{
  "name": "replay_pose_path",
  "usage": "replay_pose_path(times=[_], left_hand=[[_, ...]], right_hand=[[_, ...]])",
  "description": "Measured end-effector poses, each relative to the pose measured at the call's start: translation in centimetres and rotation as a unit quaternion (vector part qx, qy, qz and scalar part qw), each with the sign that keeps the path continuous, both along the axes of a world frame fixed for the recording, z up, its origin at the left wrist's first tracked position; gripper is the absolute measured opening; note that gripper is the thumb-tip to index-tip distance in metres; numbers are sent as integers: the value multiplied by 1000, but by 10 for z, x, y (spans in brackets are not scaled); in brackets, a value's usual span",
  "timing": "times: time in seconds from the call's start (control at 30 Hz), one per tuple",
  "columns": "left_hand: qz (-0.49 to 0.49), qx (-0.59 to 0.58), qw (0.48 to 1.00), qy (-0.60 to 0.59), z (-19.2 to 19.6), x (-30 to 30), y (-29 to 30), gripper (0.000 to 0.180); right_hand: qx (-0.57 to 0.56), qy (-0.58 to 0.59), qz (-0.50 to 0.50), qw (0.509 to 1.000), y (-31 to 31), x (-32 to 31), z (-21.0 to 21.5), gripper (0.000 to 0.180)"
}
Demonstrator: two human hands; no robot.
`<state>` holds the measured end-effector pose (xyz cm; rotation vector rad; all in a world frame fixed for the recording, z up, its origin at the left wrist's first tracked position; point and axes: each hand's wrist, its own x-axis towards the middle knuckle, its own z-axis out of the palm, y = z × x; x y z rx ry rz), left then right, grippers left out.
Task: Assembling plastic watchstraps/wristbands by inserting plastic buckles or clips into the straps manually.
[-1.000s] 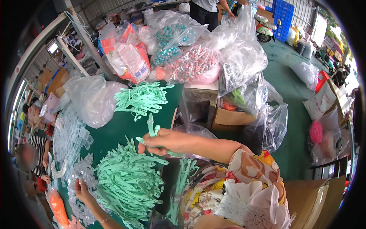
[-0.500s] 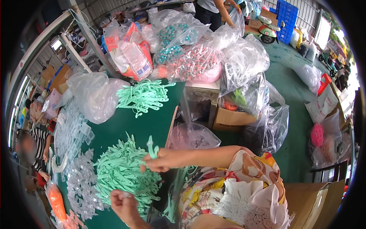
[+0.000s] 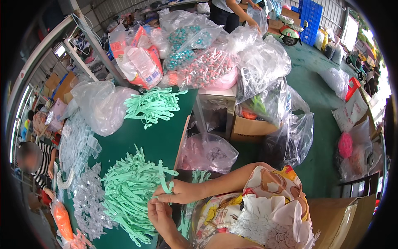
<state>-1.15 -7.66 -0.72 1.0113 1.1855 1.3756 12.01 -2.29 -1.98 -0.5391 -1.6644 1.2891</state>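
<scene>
I see both hands now meet over the heap of mint-green plastic strips (image 3: 128, 191), the right hand (image 3: 176, 193) and left hand (image 3: 159, 211) fingers pinching one mint-green plastic strip (image 3: 165, 180) lifted clear of the green counter (image 3: 153, 137), so it looks ready for working.

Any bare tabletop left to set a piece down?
One open patch of green table: between the far heap of green strips and the near heap, bordered left by clear plastic pieces and right by the table edge. Elsewhere crowded: clear bag far left, both hands hold a strip at the near heap.
</scene>
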Motion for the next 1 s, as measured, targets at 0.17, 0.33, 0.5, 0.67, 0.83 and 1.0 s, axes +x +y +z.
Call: replay_pose_path(times=[0.17,0.33,0.5,0.67,0.83,1.0], left_hand=[[26,1,988,-154,-7,2,-2,24],[17,-5,982,-190,-12,0,-7,24],[49,-26,972,-230,-12,0,-11,26],[54,-37,960,-273,-15,-2,-11,28],[44,-45,953,-298,-22,-8,-6,25],[44,-63,947,-312,-24,-1,-7,29]], right_hand=[[-8,13,26,1000,1,2,-3,24],[-1,7,52,999,-6,3,5,18],[8,4,46,999,-8,1,-7,17],[19,-57,43,997,-7,5,-5,21],[41,-57,29,997,-4,5,-7,22],[17,-48,40,998,-4,2,-7,22]])
